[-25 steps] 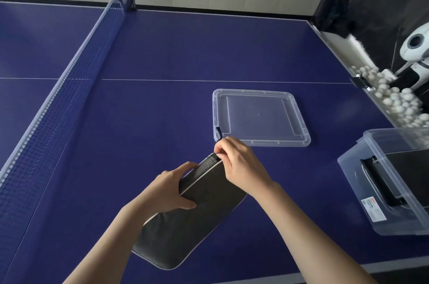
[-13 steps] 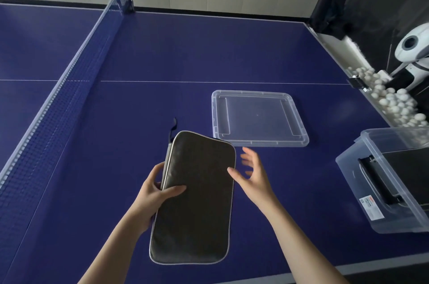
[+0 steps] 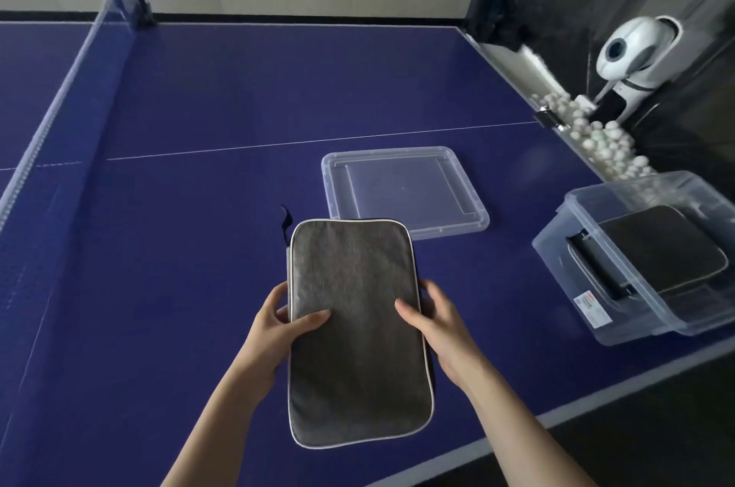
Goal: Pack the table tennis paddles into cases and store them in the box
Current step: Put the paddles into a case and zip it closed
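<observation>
A grey paddle case (image 3: 356, 331) with white piping is held flat above the blue table, its long side pointing away from me. My left hand (image 3: 280, 331) grips its left edge, thumb on top. My right hand (image 3: 431, 321) grips its right edge, thumb on top as well. A black zipper pull (image 3: 285, 224) hangs off the case's far left corner. At the right, a clear plastic box (image 3: 636, 303) holds another dark case (image 3: 664, 252) lying flat inside. No bare paddle is visible.
The box's clear lid (image 3: 403, 192) lies on the table just beyond the case. The net (image 3: 59, 104) runs along the left. A tray of white balls (image 3: 596, 136) and a white ball machine (image 3: 636, 49) stand off the table's right edge.
The zipper was pulled shut a second ago, then the case was turned lengthwise. My right hand, which hovered open beside it, has now taken hold of its right edge.
</observation>
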`<state>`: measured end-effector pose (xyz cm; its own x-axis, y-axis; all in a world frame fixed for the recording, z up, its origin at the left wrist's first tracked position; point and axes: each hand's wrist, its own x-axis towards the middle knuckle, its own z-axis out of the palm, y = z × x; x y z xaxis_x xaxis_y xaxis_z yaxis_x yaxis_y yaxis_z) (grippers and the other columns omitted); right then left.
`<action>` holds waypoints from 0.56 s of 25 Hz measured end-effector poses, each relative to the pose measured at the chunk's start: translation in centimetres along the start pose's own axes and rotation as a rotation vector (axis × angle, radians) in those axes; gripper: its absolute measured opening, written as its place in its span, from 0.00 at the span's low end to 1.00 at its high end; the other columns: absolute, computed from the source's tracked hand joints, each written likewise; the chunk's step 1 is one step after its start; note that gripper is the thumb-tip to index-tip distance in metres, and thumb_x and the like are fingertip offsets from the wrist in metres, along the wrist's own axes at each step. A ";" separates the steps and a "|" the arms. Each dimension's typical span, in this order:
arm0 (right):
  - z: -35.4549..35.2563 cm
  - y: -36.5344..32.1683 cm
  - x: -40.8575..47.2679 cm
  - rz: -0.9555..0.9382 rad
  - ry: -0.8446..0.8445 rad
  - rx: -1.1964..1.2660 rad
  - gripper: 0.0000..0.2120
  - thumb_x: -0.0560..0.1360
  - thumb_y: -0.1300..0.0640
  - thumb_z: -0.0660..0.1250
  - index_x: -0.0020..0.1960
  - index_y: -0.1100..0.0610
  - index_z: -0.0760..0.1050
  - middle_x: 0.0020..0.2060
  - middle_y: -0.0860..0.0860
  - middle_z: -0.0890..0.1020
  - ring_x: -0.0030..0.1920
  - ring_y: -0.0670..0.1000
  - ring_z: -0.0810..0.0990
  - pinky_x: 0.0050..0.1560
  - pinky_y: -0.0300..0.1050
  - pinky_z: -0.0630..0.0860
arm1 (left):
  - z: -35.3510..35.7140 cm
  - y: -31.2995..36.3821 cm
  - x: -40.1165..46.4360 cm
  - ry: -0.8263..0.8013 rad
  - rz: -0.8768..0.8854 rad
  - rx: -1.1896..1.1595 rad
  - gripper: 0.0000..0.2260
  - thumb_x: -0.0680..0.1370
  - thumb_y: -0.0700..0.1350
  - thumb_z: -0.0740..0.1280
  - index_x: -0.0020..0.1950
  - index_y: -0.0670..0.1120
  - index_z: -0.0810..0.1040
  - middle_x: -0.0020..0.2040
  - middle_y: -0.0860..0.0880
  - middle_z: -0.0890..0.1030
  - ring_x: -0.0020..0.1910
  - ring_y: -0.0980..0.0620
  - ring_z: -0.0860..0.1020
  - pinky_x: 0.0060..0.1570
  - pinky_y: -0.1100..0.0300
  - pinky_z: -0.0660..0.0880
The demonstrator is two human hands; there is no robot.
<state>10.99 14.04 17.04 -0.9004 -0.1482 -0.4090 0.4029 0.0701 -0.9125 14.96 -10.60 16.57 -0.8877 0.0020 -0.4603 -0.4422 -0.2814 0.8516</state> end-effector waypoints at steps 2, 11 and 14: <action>-1.3 -0.2 -0.6 -0.023 0.054 0.007 0.22 0.71 0.52 0.74 0.62 0.49 0.72 0.52 0.49 0.84 0.51 0.47 0.84 0.45 0.38 0.79 | 1.1 0.2 1.0 -0.035 -0.008 0.053 0.32 0.61 0.49 0.80 0.62 0.58 0.72 0.51 0.49 0.85 0.49 0.49 0.84 0.45 0.52 0.80; -11.0 -1.3 -3.9 -0.082 0.246 0.080 0.19 0.69 0.52 0.75 0.57 0.44 0.73 0.45 0.43 0.85 0.46 0.43 0.84 0.38 0.35 0.79 | 11.0 0.9 3.9 -0.246 -0.021 0.172 0.35 0.59 0.52 0.80 0.64 0.55 0.72 0.52 0.50 0.85 0.50 0.50 0.84 0.47 0.51 0.80; -16.1 -1.1 -5.2 -0.086 0.304 0.109 0.19 0.68 0.50 0.75 0.55 0.41 0.72 0.43 0.40 0.84 0.45 0.41 0.84 0.36 0.34 0.78 | 16.5 0.6 4.4 -0.305 -0.006 0.194 0.34 0.62 0.49 0.81 0.64 0.55 0.72 0.52 0.50 0.85 0.49 0.51 0.84 0.41 0.57 0.80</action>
<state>12.59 30.59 20.19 -0.9329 0.1534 -0.3259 0.3239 -0.0386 -0.9453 8.66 5.08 19.16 -0.8694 0.2976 -0.3945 -0.4377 -0.0930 0.8943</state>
